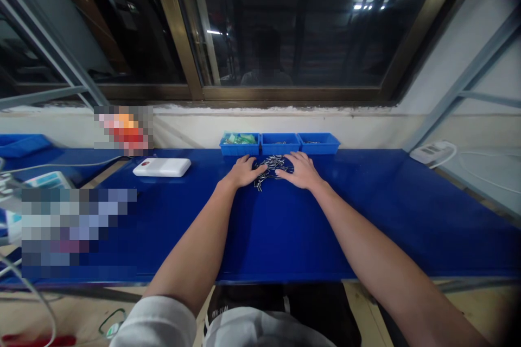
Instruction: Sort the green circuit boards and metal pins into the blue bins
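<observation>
My left grip (244, 171) and right grip (295, 169) lie open, empty, flanking the heap of small metal pins (271, 169) on the blue desk (345, 217); a careless sweep could scatter pins toward the blue bins (280, 144) beyond the heap.

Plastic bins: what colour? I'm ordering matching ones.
The plastic bins are bright blue, best seen in the head view.

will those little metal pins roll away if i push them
Probably yes: the small metal pins look thin and rounded, so they may roll on the glossy blue tabletop. They look stiff, not floppy. Lying loose, they could likely spread past the left hand and right hand.
</observation>
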The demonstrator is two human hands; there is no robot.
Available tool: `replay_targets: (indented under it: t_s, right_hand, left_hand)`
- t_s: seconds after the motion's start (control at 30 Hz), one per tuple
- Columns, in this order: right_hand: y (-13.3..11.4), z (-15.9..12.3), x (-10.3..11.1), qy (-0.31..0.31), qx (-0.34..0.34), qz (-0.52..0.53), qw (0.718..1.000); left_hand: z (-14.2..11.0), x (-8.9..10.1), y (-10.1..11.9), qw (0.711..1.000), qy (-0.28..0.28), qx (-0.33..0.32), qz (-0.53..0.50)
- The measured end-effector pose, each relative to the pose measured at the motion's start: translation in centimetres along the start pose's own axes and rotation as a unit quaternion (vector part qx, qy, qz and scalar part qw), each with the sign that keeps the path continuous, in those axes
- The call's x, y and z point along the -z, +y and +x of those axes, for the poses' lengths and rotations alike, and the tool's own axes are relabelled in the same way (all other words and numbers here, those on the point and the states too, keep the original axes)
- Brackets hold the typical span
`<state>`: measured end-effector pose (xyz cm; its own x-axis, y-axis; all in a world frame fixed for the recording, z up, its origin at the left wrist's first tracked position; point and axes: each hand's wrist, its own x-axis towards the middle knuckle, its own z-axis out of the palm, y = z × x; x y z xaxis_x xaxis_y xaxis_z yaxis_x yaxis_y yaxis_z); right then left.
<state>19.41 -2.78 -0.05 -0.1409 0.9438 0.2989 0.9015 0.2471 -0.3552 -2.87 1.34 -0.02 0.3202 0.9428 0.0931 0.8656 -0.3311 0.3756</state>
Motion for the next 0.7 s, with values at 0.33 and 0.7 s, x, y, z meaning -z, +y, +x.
replay_targets:
  t_s: [0.33,0.7]
  right_hand:
    - [4.1,-0.9,2.1,-0.131,-0.123,0.021,0.983]
    - [-0.6,0.4,-1.8,-0.068,-0.09,-0.031,0.993]
  left_hand:
    - [-1.3,1.7,-0.2,0.983,-0.173,0.01,0.064]
    - [-0.4,-1.5,2.0,0.991,-0.062,-0.104,0.059]
